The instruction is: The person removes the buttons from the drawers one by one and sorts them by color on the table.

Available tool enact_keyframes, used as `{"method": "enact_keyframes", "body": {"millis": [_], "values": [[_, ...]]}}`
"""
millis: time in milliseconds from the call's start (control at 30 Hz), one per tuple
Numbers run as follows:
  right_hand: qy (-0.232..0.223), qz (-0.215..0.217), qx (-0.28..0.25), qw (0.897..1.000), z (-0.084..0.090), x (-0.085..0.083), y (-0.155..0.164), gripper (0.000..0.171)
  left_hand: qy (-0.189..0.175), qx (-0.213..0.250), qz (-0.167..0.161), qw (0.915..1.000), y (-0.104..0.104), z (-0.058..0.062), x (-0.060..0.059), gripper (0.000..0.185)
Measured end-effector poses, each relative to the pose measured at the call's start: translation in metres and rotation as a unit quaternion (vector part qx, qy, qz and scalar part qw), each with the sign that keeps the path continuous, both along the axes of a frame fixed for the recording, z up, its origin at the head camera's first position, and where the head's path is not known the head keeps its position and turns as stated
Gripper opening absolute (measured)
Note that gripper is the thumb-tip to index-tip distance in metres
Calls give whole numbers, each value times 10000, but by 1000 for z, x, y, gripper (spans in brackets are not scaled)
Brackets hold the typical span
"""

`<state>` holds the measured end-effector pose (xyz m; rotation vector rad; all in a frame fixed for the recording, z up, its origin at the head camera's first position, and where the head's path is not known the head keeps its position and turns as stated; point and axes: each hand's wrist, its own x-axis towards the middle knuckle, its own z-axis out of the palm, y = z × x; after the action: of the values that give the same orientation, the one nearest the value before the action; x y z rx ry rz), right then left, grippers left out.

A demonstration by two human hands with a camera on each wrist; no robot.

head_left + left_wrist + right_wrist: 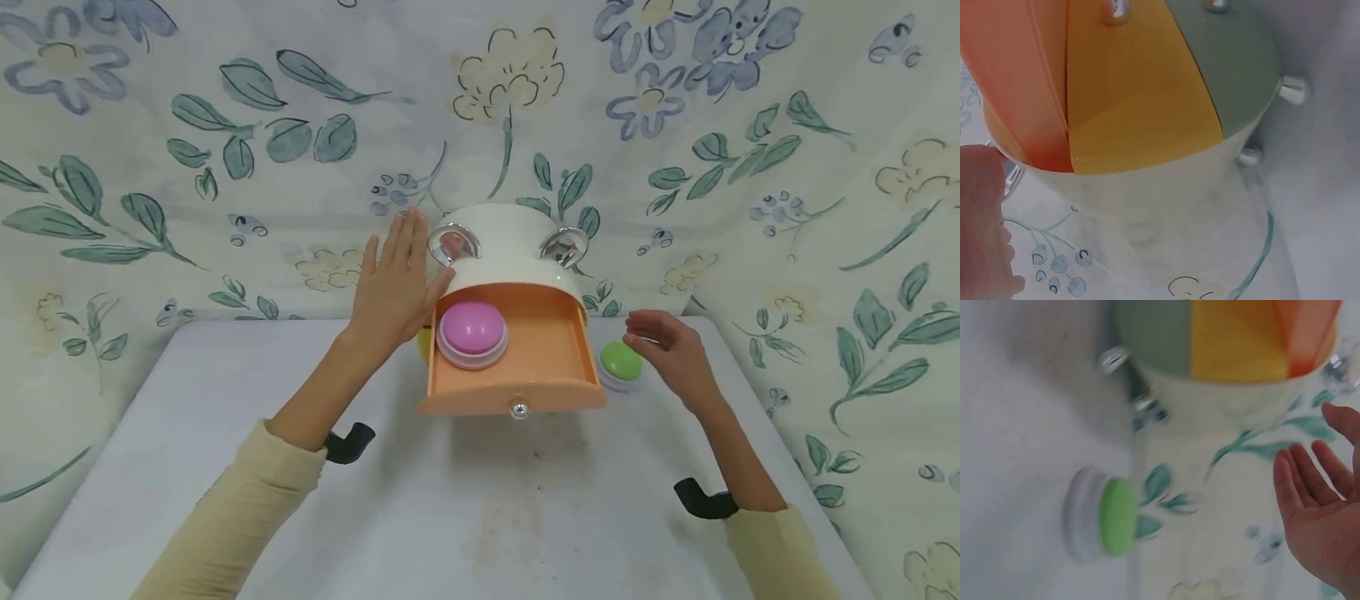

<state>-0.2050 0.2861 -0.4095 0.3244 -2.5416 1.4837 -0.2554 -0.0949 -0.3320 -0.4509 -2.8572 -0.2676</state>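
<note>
No lettering shows; the orange drawer [525, 367] points toward the person, left hand [393, 287] flat against the organiser [510, 242], right hand [671, 350] relaxed, empty beside the green button [619, 362].

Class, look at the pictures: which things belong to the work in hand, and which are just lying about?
In the work: drawer unit under the left hand; open orange drawer; pink button inside; green button beside the right hand.

Lying about: white table; floral cloth.
</note>
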Motion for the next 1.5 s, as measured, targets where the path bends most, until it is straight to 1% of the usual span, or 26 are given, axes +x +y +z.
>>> {"method": "enact_keyframes", "body": {"millis": [133, 267, 400, 533, 700, 833, 1000, 1167, 1333, 1500], "values": [[200, 482, -125, 9986, 27, 12, -22, 37, -6, 101, 32, 9999, -4, 1, 1, 81], [219, 927, -200, 9953, 45, 19, -43, 40, -8, 176, 0, 9998, -5, 1, 1, 81], [79, 1298, -210, 9913, 60, 19, -64, 48, 35, 192, 1, 9998, -4, -1, 1, 81], [-163, 1527, -86, 9881, 68, 12, -82, 53, 73, 204, -11, 9998, -4, -2, -1, 81], [-579, 1729, 257, 9829, 74, 2, -103, 59, 85, 157, -20, 9998, -4, -2, -1, 81], [-857, 2021, 426, 9747, 77, -5, -117, 63, 97, 116, -3, 9999, -3, -2, -1, 81], [-843, 2444, 637, 9639, 75, -18, -130, 66, 104, 130, -12, 9999, -3, -2, -1, 80], [-979, 2829, 585, 9524, 70, -28, -140, 69, 94, 152, -47, 9998, -2, -2, -1, 80], [-1077, 3029, 599, 9450, 65, -35, -148, 73, 119, 155, -76, 9998, -3, -2, -1, 80], [-980, 3104, 736, 9427, 62, -38, -152, 74, 133, 158, -94, 9997, -3, -2, 0, 80]]}}
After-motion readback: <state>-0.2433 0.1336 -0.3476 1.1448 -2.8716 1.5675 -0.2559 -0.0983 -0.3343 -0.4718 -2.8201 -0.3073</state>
